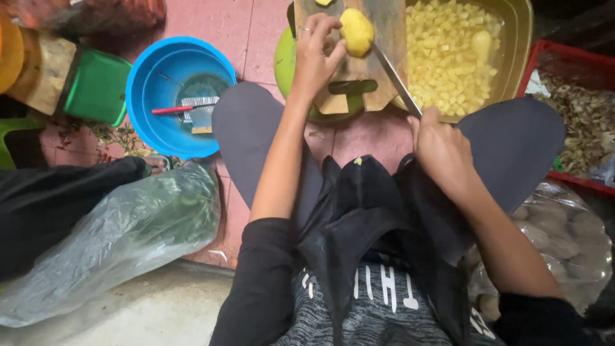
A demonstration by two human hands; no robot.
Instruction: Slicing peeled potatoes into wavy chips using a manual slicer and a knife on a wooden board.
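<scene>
Head view. My left hand rests on the worn wooden cutting board, fingers curled narrow around the left side of a peeled yellow potato, steadying it. The potato sits near the board's far edge, about mid-width. My right hand has a closed grip on the handle of a long steel-bladed knife; the blade runs diagonally up across the board's right part, its tip close below the potato. The board lies over a green round basin. Just beside the board's right edge stands a yellow-olive plastic tub holding diced potato pieces in water. Left of my knee, on the pink tiled floor, is a blue round plastic bowl with a small grater inside. A clear plastic bag lies at lower left.
</scene>
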